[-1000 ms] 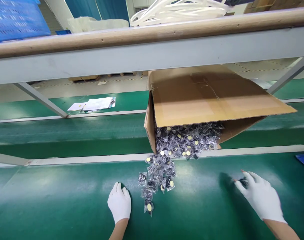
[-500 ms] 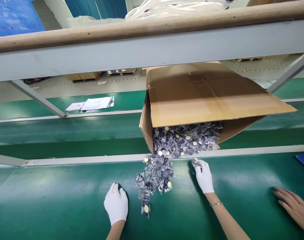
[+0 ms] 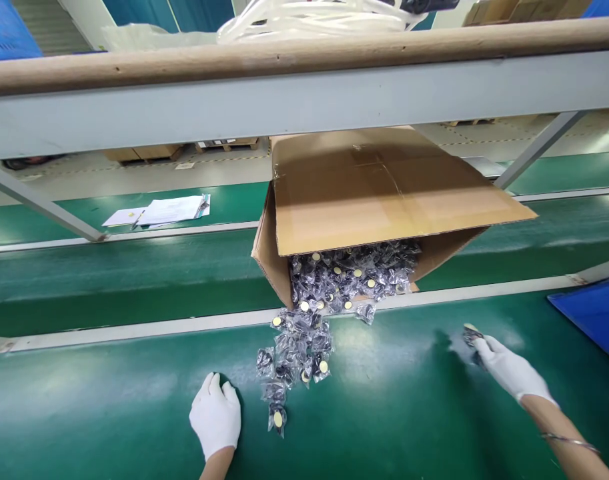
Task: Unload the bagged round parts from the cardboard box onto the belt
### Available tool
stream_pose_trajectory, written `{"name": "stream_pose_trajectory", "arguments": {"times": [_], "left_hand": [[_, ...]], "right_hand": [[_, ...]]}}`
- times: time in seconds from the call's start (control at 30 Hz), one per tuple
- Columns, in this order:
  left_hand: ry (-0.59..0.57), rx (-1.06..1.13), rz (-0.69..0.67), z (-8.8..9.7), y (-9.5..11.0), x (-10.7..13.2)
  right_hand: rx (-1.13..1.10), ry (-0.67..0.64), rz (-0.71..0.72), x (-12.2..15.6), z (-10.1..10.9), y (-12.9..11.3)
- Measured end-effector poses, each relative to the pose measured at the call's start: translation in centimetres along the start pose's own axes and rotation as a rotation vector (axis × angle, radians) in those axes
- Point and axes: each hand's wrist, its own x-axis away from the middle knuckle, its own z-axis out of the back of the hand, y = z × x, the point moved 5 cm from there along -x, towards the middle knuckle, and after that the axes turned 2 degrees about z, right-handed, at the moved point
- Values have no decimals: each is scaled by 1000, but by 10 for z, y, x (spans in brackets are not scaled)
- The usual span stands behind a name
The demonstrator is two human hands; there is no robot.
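Note:
My right hand [image 3: 513,375], in a white glove, is over the green work surface at the right. Its fingers are closed on a small bagged part [image 3: 471,336], dark with a pale yellow top, in clear plastic. My left hand [image 3: 215,415], also gloved, rests on the surface at lower left with its fingers curled in; whatever is under them is hidden. Between the hands lies a loose pile of similar bagged parts [image 3: 295,347], several with round pale yellow discs. The pile runs up to the mouth of a cardboard box [image 3: 374,193] lying open towards me, with more bagged parts inside.
A pale metal rail [image 3: 149,333] borders the green surface [image 3: 109,400] at the back. Above the box runs a grey shelf beam [image 3: 284,107] with a wooden edge. Papers [image 3: 171,210] lie on the far bench. A blue panel [image 3: 591,313] is at the right edge.
My right hand has moved right, away from the box, carrying the bagged part. Another person's bare hand at the right is out of view now. My left hand stays beside the pile.

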Motion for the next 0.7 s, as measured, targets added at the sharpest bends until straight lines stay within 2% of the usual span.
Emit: {"name": "stream_pose_trajectory", "arguments": {"times": [0.07, 0.1, 0.13, 0.2, 0.3, 0.37, 0.43, 0.5, 0.63, 0.7], "left_hand": [[6, -2, -1, 0, 0, 0], [9, -1, 1, 0, 0, 0], [12, 0, 2, 0, -1, 0], [16, 1, 2, -1, -1, 0], [23, 1, -9, -1, -1, 0], [25, -1, -12, -1, -1, 1], [26, -6, -19, -1, -2, 1], [27, -16, -28, -1, -2, 2], [24, -31, -28, -2, -3, 2], [23, -34, -27, -2, -3, 1]], "right_hand": [[178, 44, -112, -9, 23, 15], [251, 71, -135, -11, 26, 10], [301, 101, -106, -10, 23, -6], [269, 103, 109, -5, -3, -63], [82, 5, 576, 17, -66, -166], [81, -20, 760, 29, -103, -215], [141, -9, 757, 32, -130, -242], [199, 14, 671, 27, -144, -255], [182, -44, 560, 18, -157, -269], [153, -73, 503, 19, -159, -269]]}}
